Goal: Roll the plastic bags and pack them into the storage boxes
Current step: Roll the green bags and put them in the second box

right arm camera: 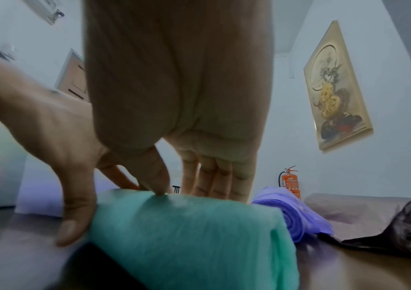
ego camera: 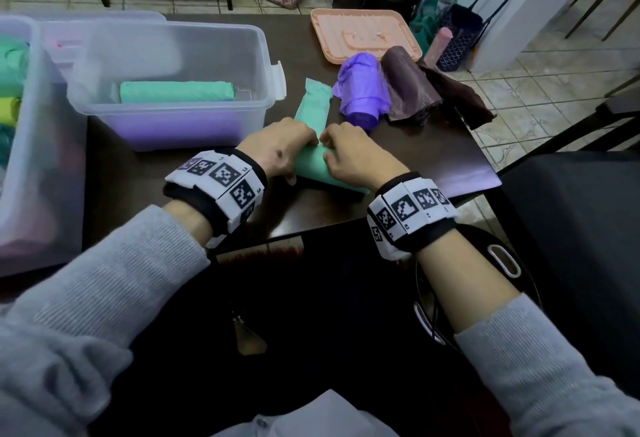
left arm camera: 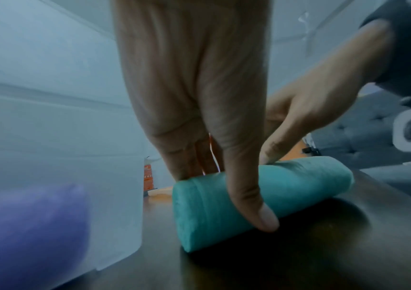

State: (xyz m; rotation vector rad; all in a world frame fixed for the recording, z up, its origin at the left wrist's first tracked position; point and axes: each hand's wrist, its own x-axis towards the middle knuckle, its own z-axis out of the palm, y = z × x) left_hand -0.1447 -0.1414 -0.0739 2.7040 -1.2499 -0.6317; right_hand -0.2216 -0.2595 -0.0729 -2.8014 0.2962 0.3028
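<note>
I have the green bag (ego camera: 313,163) near the table's (ego camera: 433,159) front edge, left hand (ego camera: 277,145) and right hand (ego camera: 349,156) curled over its roll; thin, slippery film, so I'd judge gripping both ends tightly keeps it from springing loose.

No legible text; only coded square markers on wristbands (ego camera: 221,180).

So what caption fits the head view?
Both hands roll a mint-green plastic bag beside a clear plastic storage box.

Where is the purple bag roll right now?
In the head view, the purple bag roll lies on the table's right side, between the green bag and the brown roll.
</note>
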